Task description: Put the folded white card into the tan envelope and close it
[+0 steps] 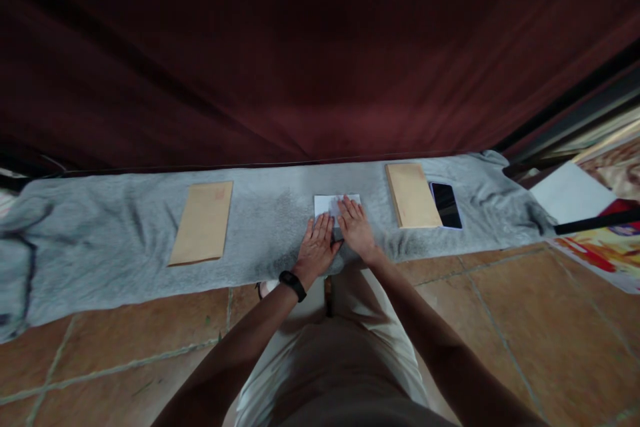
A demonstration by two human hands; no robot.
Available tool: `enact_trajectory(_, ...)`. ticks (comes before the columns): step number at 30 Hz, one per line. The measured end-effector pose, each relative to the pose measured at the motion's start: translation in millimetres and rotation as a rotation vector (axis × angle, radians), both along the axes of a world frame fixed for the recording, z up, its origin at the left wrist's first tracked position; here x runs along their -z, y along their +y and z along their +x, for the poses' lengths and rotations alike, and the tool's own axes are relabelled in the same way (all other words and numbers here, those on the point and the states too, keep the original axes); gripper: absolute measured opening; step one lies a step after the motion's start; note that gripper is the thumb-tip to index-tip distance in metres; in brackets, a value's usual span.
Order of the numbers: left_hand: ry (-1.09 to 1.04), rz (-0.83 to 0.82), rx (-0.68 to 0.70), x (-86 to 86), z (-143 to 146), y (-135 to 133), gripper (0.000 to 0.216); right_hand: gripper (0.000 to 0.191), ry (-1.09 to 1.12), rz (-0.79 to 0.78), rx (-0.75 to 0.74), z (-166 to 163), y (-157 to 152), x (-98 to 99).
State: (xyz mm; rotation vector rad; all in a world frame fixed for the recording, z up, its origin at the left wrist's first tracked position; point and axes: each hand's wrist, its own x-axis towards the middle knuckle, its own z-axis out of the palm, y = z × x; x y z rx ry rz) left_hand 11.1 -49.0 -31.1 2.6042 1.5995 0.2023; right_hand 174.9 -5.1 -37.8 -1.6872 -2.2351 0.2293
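Note:
A folded white sheet of paper (327, 203) lies on the grey cloth (260, 227) in front of me. My left hand (316, 247), with a black band on the wrist, lies flat with its fingertips on the sheet's near edge. My right hand (356, 225) lies flat on the sheet's right part, fingers spread and pointing away from me. Both hands press down side by side and touch each other. Neither grips anything.
A brown envelope (203, 222) lies on the cloth to the left. Another brown envelope (412, 195) lies to the right, with a black phone (446, 205) beside it. A dark red curtain (320, 53) hangs behind. Tiled floor (500, 307) lies below; colourful printed paper (607, 247) is at far right.

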Motion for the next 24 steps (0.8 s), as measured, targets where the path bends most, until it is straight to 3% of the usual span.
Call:
enact_trajectory(7,-0.085,0.026,-0.014,5.9,-10,3,0.059,0.050,-0.026,0.036,0.003,-12,0,11.5)
enact_trajectory(17,-0.100,0.015,-0.128,13.6,-3,57,0.060,0.050,-0.027,0.080,0.059,-13,-2,19.2)
enact_trajectory(24,-0.078,0.030,-0.175,14.2,-16,59,0.062,0.053,-0.021,0.098,0.108,-7,-3,21.6)
